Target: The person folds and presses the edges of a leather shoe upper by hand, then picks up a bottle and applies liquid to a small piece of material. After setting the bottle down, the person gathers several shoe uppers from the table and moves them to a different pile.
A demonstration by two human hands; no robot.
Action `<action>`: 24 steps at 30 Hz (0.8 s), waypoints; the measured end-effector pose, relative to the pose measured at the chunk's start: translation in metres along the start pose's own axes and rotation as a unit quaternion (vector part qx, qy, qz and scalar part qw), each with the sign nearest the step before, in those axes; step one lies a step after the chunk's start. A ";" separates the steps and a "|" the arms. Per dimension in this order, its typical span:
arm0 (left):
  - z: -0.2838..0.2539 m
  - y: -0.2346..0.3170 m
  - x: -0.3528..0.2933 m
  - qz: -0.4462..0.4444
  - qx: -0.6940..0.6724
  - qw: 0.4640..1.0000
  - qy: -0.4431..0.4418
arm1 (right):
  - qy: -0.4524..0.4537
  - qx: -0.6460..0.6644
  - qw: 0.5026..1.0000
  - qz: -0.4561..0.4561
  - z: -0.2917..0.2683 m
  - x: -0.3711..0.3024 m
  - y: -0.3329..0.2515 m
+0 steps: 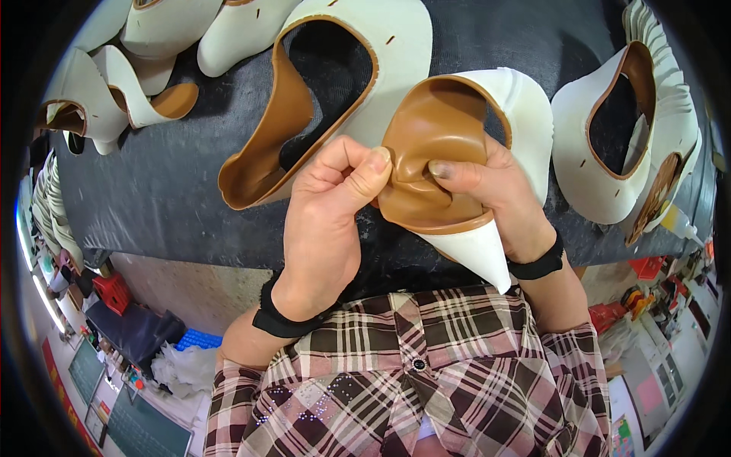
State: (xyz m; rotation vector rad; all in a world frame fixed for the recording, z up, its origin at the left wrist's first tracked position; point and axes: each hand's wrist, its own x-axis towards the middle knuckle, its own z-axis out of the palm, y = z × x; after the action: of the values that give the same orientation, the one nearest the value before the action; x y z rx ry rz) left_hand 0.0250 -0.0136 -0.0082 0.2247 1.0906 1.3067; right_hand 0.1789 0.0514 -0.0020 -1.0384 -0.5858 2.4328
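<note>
Between my hands, just over the near edge of the table, is a shoe upper (438,126) with a smooth brown lining and a white outside. My left hand (327,221) pinches the left edge of the lining between thumb and fingers. On the other side, my right hand (518,198) grips the upper with the thumb pressed on the lining, which creases near it; the fingers are mostly hidden behind. A white pointed part (476,255) of the upper hangs below. Another white upper with brown lining (403,38) lies just beyond.
A dark-covered table (167,198) lies under the work. To the right sit a white upper (567,114), a stack of uppers (674,114) and a small bottle (680,222). Several uppers (171,30) crowd the far left. A red crate (113,293) stands lower left, beyond the table.
</note>
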 end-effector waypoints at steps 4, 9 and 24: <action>0.003 0.002 0.000 -0.005 -0.012 1.000 -0.003 | 0.004 0.022 1.000 0.020 -0.001 0.000 -0.003; 0.006 0.003 -0.004 -0.005 -0.010 1.000 0.013 | -0.017 0.022 0.999 0.025 -0.001 0.005 -0.003; 0.007 0.006 0.000 -0.014 0.015 0.999 0.025 | -0.032 -0.056 0.998 -0.003 -0.002 -0.001 -0.006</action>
State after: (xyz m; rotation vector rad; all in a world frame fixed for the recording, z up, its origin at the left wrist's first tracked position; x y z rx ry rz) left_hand 0.0259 -0.0087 -0.0002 0.2000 1.1524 1.2783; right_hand 0.1819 0.0566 0.0008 -1.0028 -0.7528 2.4606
